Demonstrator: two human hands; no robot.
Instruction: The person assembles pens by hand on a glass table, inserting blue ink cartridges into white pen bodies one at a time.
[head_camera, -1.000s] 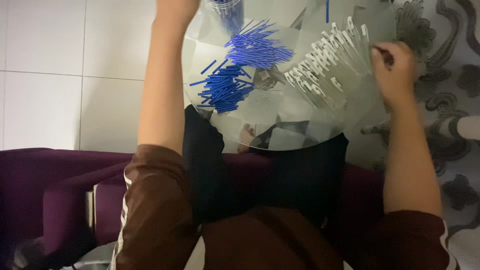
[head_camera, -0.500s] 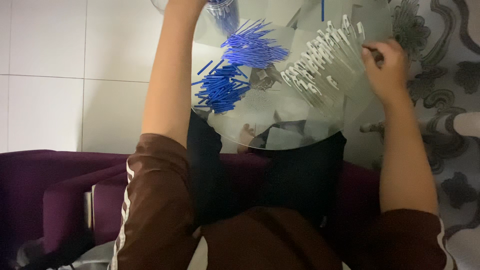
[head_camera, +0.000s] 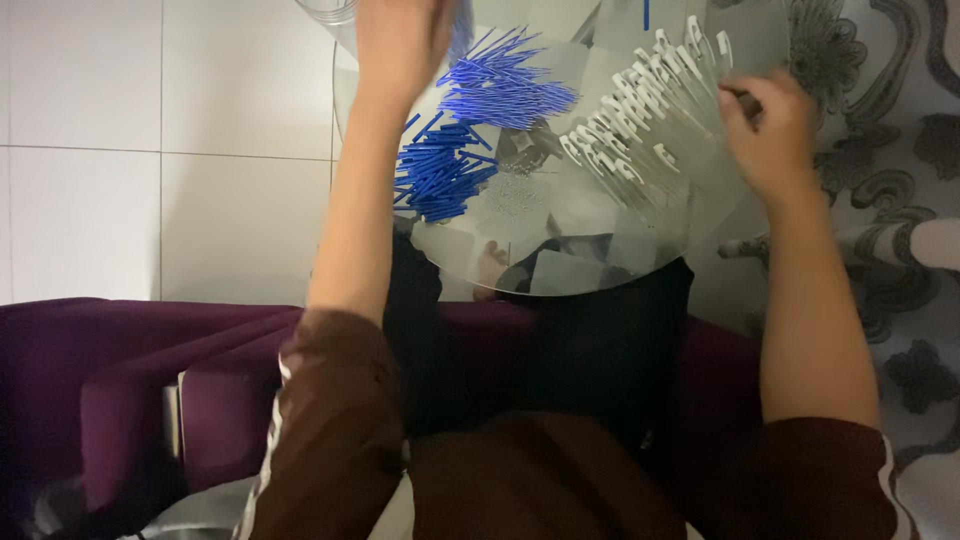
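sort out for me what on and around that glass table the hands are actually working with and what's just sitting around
In use:
- left hand, reaching past the blue sticks
- right hand, pinching something small at the white clips
- round glass table bearing both heaps

Lying about:
- purple sofa
- patterned rug
- clear container at the table's far edge

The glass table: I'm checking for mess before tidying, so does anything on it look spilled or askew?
The blue sticks lie in loose heaps on the round glass table, fanned at many angles, with a few strays. The white clips form a rough, uneven row. The right hand touches that row. No damage shows.
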